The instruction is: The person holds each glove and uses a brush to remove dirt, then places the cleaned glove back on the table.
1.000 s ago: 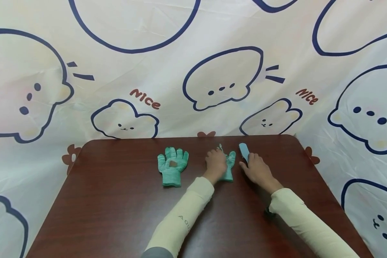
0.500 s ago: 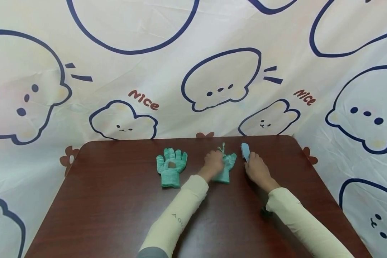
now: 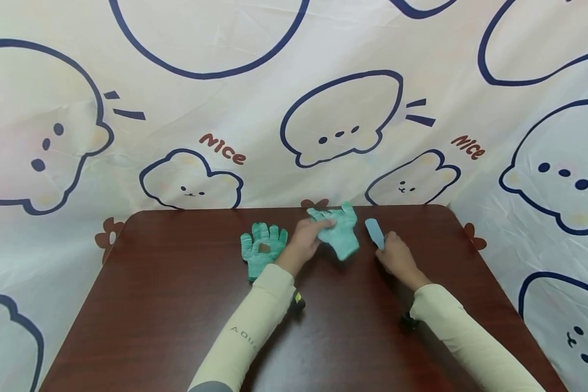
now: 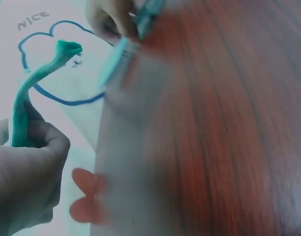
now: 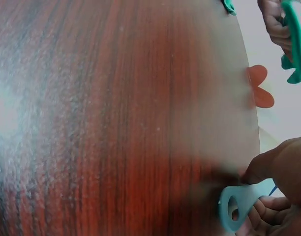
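1. Nearest: 2 cream sleeves, left (image 3: pixel 255 321) and right (image 3: pixel 463 332), reaching over the brown table (image 3: pixel 152 326) toward its far edge. 1 dark device at each wrist.
2. Gloves: 2, both green. Brushes: 1, light blue. Hands: 2, bare, both occupied.
3. Flat glove (image 3: pixel 259 264): lying on the surface, between far-left corner and middle of far edge, set in from it. Fingers spread, pointing at far edge. Brown spot on it; can't tell hole or patch. Left forearm partly covers its cuff.
4. Right hand (image 3: pixel 398 260): fingers closed together, clamped on the brush handle, looped end poking out.
5. Brush (image 3: pixel 374 233): head toward far edge, nearer the far-right corner than the left. Can't tell if it touches the surface.
6. Left hand (image 3: pixel 301 242): thumb and fingers pinching the raised glove (image 3: pixel 340 231), no gap beyond the fabric.
7. Raised glove: off the surface, by middle of far edge, tips overlapping that edge from here.
8. Farthest: 1 cartoon backdrop (image 3: pixel 264 120), 2 "Nice" prints.
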The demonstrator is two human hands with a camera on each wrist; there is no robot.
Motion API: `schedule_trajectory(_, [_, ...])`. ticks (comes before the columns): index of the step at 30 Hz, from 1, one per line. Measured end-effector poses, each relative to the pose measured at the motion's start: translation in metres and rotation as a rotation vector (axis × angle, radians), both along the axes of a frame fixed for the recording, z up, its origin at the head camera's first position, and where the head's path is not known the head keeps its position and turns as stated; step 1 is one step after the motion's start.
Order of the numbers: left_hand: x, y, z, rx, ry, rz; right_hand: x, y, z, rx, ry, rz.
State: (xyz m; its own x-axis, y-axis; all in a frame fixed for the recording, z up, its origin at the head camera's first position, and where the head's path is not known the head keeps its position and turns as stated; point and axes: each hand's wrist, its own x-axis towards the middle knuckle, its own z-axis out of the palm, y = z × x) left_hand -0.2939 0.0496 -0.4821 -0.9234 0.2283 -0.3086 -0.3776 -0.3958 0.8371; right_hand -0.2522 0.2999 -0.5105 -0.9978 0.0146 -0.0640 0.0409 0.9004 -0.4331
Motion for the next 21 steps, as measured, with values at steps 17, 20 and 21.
schedule_trajectory(17, [0.009,0.012,0.021,0.334,-0.118,0.063,0.002,0.001,0.006,0.031,-0.037,-0.014])
schedule_trajectory(20, [0.01,0.013,0.019,0.266,-0.085,0.041,0.003,0.001,0.013,-0.028,-0.012,-0.046])
schedule_trajectory(21, [0.01,0.012,0.018,0.242,-0.074,0.028,0.004,0.001,0.016,-0.056,-0.001,-0.054])
